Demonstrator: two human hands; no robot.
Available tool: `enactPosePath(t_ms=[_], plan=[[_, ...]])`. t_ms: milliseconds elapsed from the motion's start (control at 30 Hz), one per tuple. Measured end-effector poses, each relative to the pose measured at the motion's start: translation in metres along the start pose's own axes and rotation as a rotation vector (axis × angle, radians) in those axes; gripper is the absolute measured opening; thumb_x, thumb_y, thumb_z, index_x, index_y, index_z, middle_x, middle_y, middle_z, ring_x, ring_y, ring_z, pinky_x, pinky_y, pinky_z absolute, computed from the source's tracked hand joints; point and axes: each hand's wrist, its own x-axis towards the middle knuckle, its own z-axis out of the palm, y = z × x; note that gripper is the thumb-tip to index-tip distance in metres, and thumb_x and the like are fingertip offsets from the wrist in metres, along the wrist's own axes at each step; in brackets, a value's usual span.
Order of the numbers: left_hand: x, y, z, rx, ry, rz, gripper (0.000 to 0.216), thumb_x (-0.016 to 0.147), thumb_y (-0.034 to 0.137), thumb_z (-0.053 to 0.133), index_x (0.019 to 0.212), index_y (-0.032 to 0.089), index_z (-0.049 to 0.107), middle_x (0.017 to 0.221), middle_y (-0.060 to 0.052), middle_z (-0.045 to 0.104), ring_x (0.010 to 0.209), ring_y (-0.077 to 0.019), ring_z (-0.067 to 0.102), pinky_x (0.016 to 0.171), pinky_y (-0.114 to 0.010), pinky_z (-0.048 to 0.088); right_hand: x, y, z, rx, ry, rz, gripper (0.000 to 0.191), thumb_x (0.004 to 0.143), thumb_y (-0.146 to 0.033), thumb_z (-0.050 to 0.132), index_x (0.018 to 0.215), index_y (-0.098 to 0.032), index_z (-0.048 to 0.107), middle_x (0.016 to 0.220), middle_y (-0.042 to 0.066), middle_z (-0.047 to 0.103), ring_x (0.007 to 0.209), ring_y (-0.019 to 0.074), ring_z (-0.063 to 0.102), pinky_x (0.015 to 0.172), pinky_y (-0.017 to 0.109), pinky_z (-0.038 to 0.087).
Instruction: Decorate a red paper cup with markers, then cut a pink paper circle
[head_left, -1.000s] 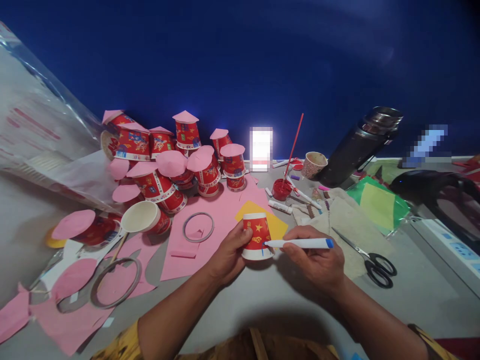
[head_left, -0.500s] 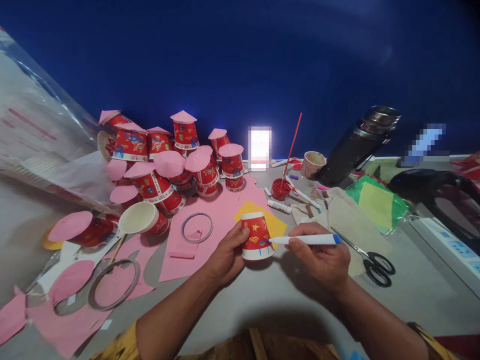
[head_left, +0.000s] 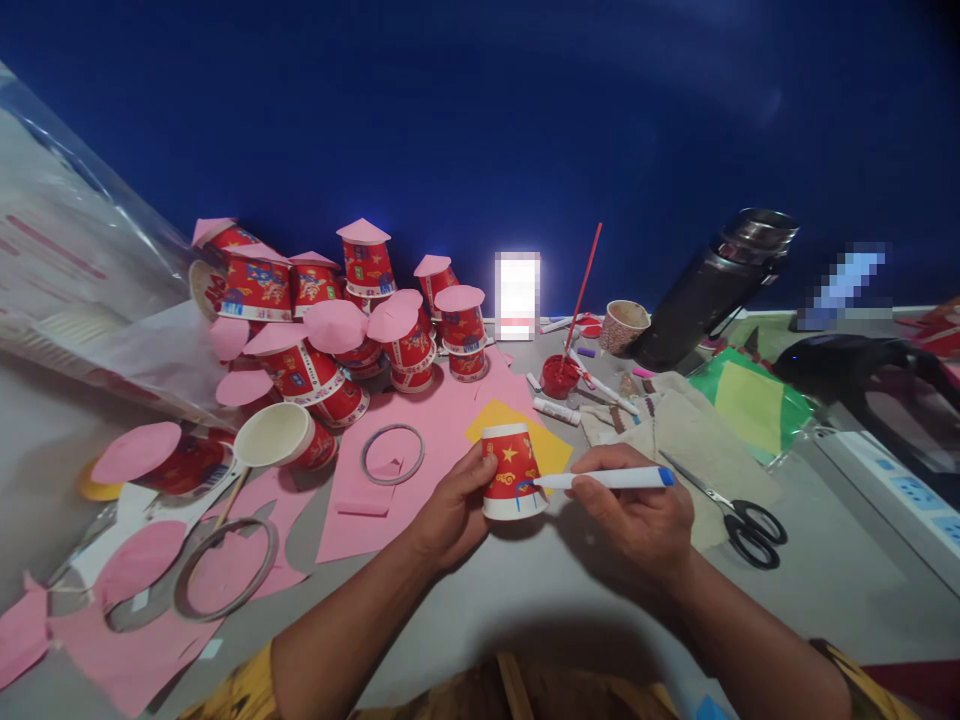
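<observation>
My left hand (head_left: 459,508) is closed around the left side of a red paper cup (head_left: 511,468), held upside down with its white rim at the bottom. Gold stars and swirls decorate the cup, and blue marker lines show on its lower right. In my right hand (head_left: 637,515) a white marker (head_left: 607,479) with a blue end lies nearly level, its tip at the blue lines. Behind the cup lies a yellow paper sheet (head_left: 551,447). To the right of my right hand rest black-handled scissors (head_left: 739,515).
Red cups with pink paper cones (head_left: 259,280) crowd the back left. Pink paper (head_left: 345,535) and two tape rings (head_left: 392,454) lie left of my hands. At the back stand a red paint pot (head_left: 560,377), a paper cup (head_left: 625,328) and a black thermos (head_left: 705,290). A power strip (head_left: 900,500) lies right.
The marker tip has moved slightly left across the cup, and the blue line there looks a little longer. My left hand still holds the cup in the same place.
</observation>
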Motion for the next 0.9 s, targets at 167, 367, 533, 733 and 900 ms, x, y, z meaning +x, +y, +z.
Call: enactPosePath(t_ms=[167, 367, 533, 733, 900], plan=[[-0.0005, 0.0024, 0.0018, -0.008, -0.007, 0.000, 0.042, 0.092, 0.032, 0.081, 0.130, 0.016, 0.072, 0.125, -0.011, 0.081, 0.112, -0.0246, 0.077, 0.104, -0.039, 0.058, 0.0003, -0.0007, -0.0012, 0.006, 0.045, 0.001, 0.016, 0.094, -0.018, 0.068, 0.080, -0.022, 0.073, 0.068, 0.000, 0.076, 0.055, 0.0150, 0.071, 0.053, 0.023, 0.057], [-0.0007, 0.0025, 0.0034, -0.023, -0.008, 0.007, 0.037, 0.091, 0.030, 0.083, 0.124, 0.016, 0.075, 0.120, -0.010, 0.082, 0.107, -0.0232, 0.079, 0.100, -0.036, 0.060, 0.0013, -0.0022, 0.0009, -0.019, 0.049, -0.023, 0.015, 0.094, -0.018, 0.066, 0.081, -0.021, 0.072, 0.069, 0.002, 0.078, 0.055, 0.0155, 0.072, 0.054, 0.023, 0.058], [-0.0003, 0.0018, 0.0036, -0.034, -0.009, 0.002, 0.041, 0.091, 0.028, 0.082, 0.129, 0.015, 0.073, 0.122, -0.010, 0.082, 0.110, -0.0239, 0.078, 0.104, -0.037, 0.058, 0.0040, -0.0049, -0.0009, -0.008, 0.004, -0.024, 0.016, 0.094, -0.016, 0.065, 0.080, -0.021, 0.071, 0.067, 0.000, 0.076, 0.054, 0.0136, 0.070, 0.053, 0.021, 0.055], [-0.0010, 0.0032, 0.0055, -0.021, -0.025, -0.006, 0.042, 0.091, 0.030, 0.083, 0.129, 0.015, 0.072, 0.121, -0.011, 0.082, 0.109, -0.0242, 0.078, 0.102, -0.037, 0.058, 0.0042, -0.0056, -0.0018, 0.008, -0.003, -0.020, 0.016, 0.093, -0.014, 0.064, 0.080, -0.022, 0.071, 0.068, 0.000, 0.076, 0.056, 0.0144, 0.070, 0.055, 0.022, 0.055], [-0.0014, 0.0036, 0.0052, -0.010, -0.015, -0.009, 0.042, 0.090, 0.032, 0.084, 0.127, 0.015, 0.073, 0.116, -0.010, 0.082, 0.103, -0.0240, 0.079, 0.098, -0.037, 0.061, 0.0024, -0.0039, -0.0033, 0.015, -0.026, 0.016, 0.016, 0.094, -0.017, 0.064, 0.079, -0.022, 0.069, 0.068, 0.002, 0.075, 0.055, 0.0155, 0.069, 0.052, 0.025, 0.054]])
